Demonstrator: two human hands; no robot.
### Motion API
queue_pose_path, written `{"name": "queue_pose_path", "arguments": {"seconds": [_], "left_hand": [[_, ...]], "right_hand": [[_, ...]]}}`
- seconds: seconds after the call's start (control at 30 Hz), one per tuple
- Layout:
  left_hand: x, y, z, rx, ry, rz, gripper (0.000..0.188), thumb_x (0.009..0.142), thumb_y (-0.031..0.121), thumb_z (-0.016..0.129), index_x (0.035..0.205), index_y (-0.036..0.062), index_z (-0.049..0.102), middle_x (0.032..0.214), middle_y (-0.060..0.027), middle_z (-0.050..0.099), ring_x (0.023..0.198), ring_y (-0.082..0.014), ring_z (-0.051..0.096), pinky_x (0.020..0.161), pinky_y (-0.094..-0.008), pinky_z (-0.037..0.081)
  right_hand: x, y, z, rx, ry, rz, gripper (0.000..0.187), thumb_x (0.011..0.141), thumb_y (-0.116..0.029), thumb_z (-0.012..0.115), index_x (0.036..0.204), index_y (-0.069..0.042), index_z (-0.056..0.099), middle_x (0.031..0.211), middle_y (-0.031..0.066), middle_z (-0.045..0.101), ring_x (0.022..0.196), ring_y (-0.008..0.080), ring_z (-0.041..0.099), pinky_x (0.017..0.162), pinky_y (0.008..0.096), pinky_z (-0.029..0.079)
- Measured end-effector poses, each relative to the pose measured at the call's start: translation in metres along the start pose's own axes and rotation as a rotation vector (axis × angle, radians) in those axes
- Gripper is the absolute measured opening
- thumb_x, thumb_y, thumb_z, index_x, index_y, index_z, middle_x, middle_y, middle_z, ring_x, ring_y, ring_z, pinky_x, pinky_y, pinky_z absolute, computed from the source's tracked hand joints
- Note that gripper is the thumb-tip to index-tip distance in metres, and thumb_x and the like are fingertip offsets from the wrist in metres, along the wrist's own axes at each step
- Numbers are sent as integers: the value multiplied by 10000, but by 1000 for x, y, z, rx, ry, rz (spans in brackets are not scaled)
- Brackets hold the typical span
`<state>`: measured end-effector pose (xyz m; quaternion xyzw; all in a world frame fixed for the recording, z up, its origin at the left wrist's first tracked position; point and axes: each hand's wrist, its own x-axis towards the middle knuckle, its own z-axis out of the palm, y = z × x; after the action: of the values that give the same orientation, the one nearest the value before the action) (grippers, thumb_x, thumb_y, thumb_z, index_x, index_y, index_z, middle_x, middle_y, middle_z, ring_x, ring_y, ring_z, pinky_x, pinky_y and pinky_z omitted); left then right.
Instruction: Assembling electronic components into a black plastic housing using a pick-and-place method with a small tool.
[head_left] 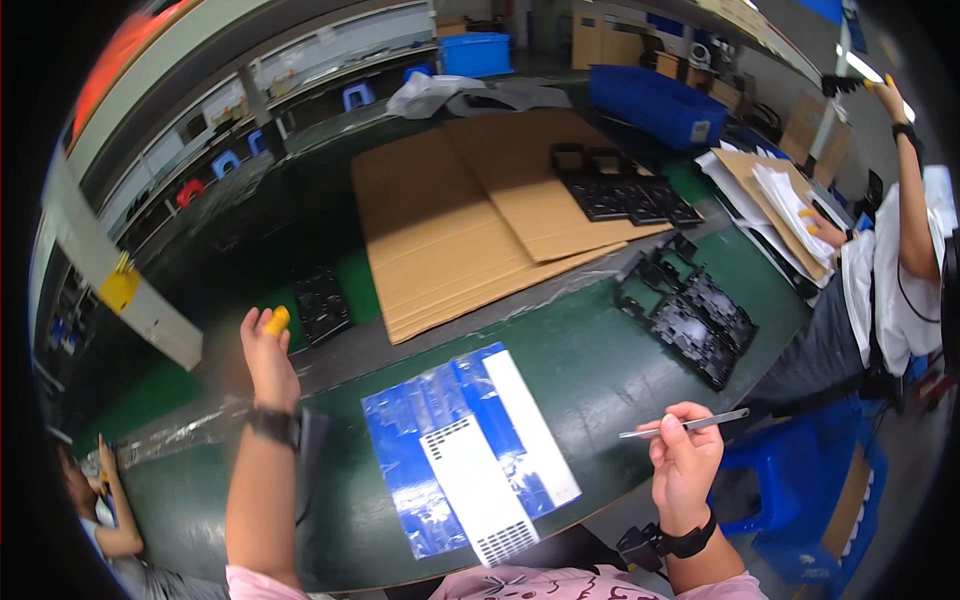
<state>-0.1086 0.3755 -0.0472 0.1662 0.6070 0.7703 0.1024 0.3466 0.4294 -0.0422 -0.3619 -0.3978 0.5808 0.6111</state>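
My right hand (690, 460) pinches a pair of slim silver tweezers (715, 420), held level above the table's front edge with the pointed end to the left. Out over the table reaches my left hand (270, 365), its fingers slightly apart and a yellow finger cot on one of them. Just beyond those fingertips lies a flat black plastic part (320, 303); I see no grip on it. Between my arms a blue, tape-covered pad (400, 425) rests on the table, with a white perforated sheet (475, 480) and a plain white strip (532, 430) on it.
Black plastic frames (700, 315) lie at right; more black parts (625, 190) sit on flat cardboard (420, 230). A blue bin (655, 105) stands behind. A co-worker (900, 250) is at the right, another person (115, 520) at far left. A blue stool (750, 480) stands below the table's right edge.
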Motion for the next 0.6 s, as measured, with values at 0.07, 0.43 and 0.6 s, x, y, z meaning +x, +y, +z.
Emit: {"name": "queue_pose_path", "arguments": {"seconds": [0.07, 0.43, 0.6], "left_hand": [[-65, 23, 25, 25, -301, 88, 388, 835, -21, 469, 1212, 54, 416, 1168, -88, 473, 1059, -176, 470, 877, -264, 406], [-151, 45, 16, 115, -598, -28, 409, 741, -29, 616, 1125, 23, 486, 1167, -79, 500, 1055, -159, 479, 811, -249, 428], [-154, 32, 7, 35, -541, -46, 346, 762, 3, 600, 1090, 14, 491, 1107, -99, 545, 995, -168, 534, 798, -276, 471]], "right_hand": [[17, -11, -22, -118, 20, -118, 107, 837, -63, 573, 908, -4, 520, 769, 151, 627, 522, 78, 506, 458, 168, 377], [94, -60, -81, -1606, -361, -388, 236, 705, 56, 560, 920, -24, 613, 915, 123, 569, 777, 313, 579, 710, 341, 466], [68, -49, -58, -1362, -509, -796, 162, 649, 79, 592, 797, 16, 578, 785, 130, 561, 683, 298, 567, 596, 339, 453]]}}
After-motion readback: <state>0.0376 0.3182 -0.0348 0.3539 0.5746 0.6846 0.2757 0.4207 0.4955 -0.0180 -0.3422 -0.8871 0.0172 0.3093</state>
